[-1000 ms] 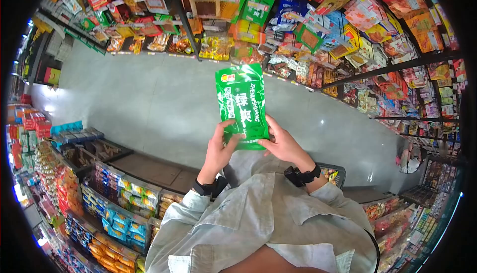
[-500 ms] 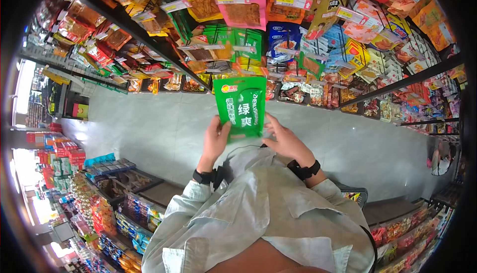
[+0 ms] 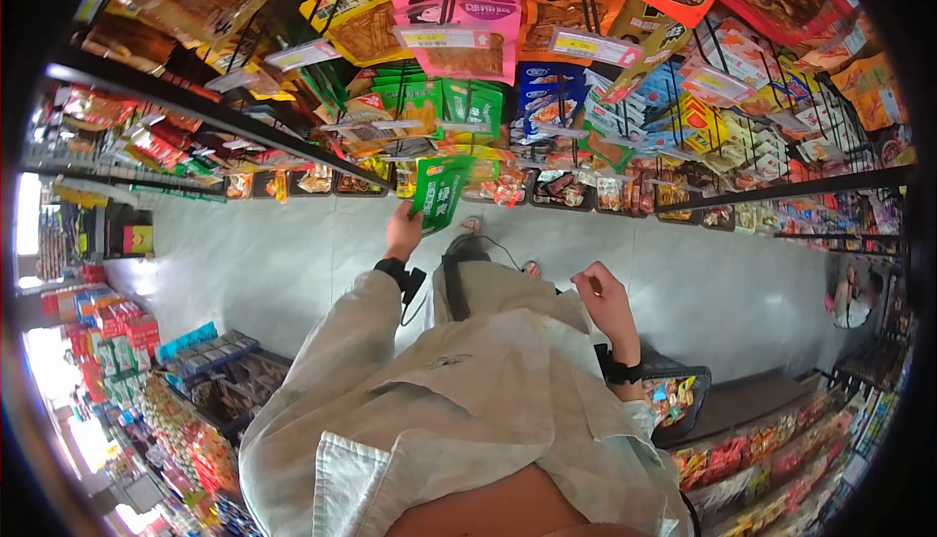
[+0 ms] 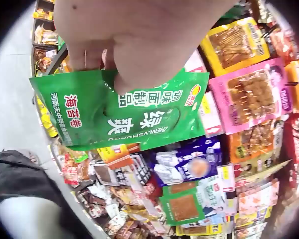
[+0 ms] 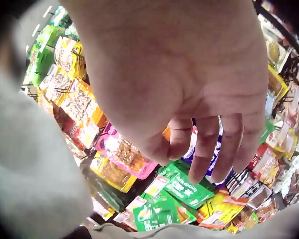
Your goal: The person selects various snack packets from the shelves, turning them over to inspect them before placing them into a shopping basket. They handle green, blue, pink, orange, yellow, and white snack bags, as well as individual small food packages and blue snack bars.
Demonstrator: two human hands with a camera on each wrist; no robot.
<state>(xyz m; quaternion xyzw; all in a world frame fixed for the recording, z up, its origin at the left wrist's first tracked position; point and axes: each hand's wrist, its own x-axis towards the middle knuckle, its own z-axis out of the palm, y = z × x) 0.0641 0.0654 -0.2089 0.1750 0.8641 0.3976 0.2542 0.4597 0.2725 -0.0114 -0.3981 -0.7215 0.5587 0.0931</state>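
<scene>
Pinched by its edge in the left hand (image 3: pixel 401 227) fingers (image 4: pixel 127 59) — glossy green foil snack pouch (image 4: pixel 124 112) raised toward matching green packets (image 3: pixel 459 103) hanging just beyond; right hand (image 3: pixel 603 300) empty, loosely curled.

I see the green packet (image 4: pixel 124 117) is glossy plastic film, the shirt sleeve (image 3: pixel 322 361) matt cloth, the floor (image 3: pixel 283 254) smooth and shiny.

The left hand (image 4: pixel 139 45) pinches a green packet (image 4: pixel 124 117) before hanging snacks (image 4: pixel 249 97).
</scene>
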